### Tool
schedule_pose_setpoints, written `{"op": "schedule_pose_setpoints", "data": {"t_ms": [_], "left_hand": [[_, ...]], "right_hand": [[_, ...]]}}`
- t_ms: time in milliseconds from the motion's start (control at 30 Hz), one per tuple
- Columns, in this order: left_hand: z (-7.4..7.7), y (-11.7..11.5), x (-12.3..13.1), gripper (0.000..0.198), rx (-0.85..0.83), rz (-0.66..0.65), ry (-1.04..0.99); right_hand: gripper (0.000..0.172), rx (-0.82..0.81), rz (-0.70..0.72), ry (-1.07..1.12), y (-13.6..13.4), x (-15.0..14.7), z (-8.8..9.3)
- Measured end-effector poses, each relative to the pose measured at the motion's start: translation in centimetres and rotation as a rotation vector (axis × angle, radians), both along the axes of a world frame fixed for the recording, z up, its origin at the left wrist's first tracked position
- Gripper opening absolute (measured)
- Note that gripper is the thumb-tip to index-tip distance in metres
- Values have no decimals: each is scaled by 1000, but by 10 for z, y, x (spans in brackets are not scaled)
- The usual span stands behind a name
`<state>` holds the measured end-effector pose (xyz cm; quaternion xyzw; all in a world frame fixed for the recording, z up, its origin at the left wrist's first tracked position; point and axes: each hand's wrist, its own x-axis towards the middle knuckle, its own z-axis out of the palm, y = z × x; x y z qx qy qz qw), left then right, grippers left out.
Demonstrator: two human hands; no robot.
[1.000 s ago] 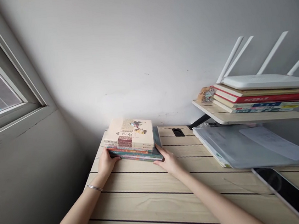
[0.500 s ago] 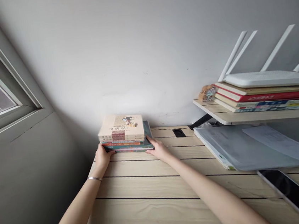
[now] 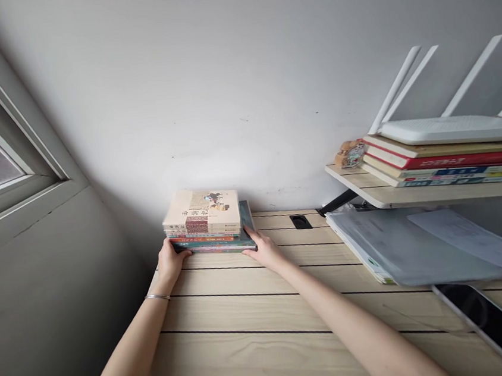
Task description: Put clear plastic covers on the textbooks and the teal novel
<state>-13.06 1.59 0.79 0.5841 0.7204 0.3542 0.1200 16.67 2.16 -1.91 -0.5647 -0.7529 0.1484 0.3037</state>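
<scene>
A stack of books (image 3: 203, 220) lies flat at the back left of the wooden table (image 3: 246, 308), close to the wall. Its top book has a cream cover with small figures. My left hand (image 3: 169, 263) grips the stack's left end, thumb along the front edge. At the right end, my right hand (image 3: 263, 250) presses against the lower books, thumb in front and fingers along the side. A larger dark-covered book shows behind my right fingers. The far sides of the books are hidden.
On the right, a raised shelf (image 3: 386, 197) carries more books (image 3: 463, 159), a white router (image 3: 455, 129) and a small brown figure (image 3: 348, 155). Below lie plastic folders (image 3: 427, 247) and a black-screened device (image 3: 493, 318). A black socket (image 3: 300, 222) sits in the tabletop.
The view has shifted very slightly. Both hands keep their places at the two ends of the book stack.
</scene>
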Motion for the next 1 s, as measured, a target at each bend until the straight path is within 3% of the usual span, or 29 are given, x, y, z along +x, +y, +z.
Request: {"op": "schedule_pose_setpoints", "data": {"t_ms": [300,600,700,800,867,1000], "left_hand": [[1,-1,1,45,10,23,4],[1,-4,4,51,23,43,33],[-3,-10,8,54,87,70,106],[-15,-23,11,58,137,70,214],[-26,-35,15,57,139,54,253],[-47,-71,45,33,124,-98,265]], "right_hand": [[75,-23,-31,-16,-4,-7,5],[82,42,19,43,-4,-7,-7],[83,122,2,19,-27,-4,-15],[77,212,42,-61,-69,10,-19],[63,249,70,-116,-102,26,-18],[30,293,16,-201,-149,78,-5]]}}
